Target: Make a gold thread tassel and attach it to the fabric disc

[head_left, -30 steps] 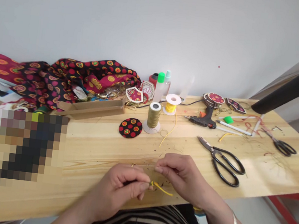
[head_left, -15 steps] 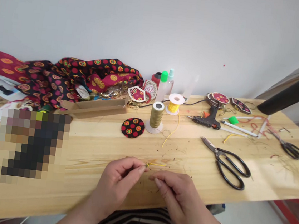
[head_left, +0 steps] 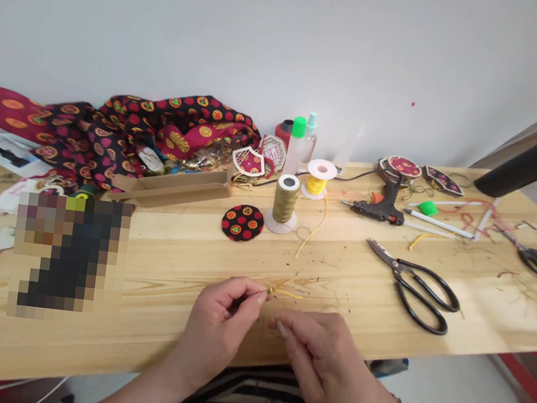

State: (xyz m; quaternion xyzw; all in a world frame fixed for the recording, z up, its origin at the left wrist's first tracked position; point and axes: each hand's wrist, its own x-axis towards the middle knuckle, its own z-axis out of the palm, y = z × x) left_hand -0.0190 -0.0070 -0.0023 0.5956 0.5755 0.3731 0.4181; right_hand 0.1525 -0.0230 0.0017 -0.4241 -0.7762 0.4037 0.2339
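Near the table's front edge, my left hand pinches a short yellow cord between thumb and forefinger. A small olive-coloured part shows at the pinch, and the cord's loose end points right. My right hand is just to the right, apart from the cord, its thumb and forefinger pressed together. Whether a fine thread runs between those fingertips is too small to tell. Beyond the hands stand an olive thread spool and a spool of yellow cord. Beside them lies a round patterned fabric piece.
Large black-handled scissors lie at right, with a hot glue gun behind and smaller scissors farther right. Patterned cloth and a cardboard tray occupy the back left. Bottles stand by the wall. A blurred-out patch covers the left.
The view has shifted slightly, so most things on the table sit a little farther right and higher. Both hands keep their pinches, with the yellow cord still in the left.
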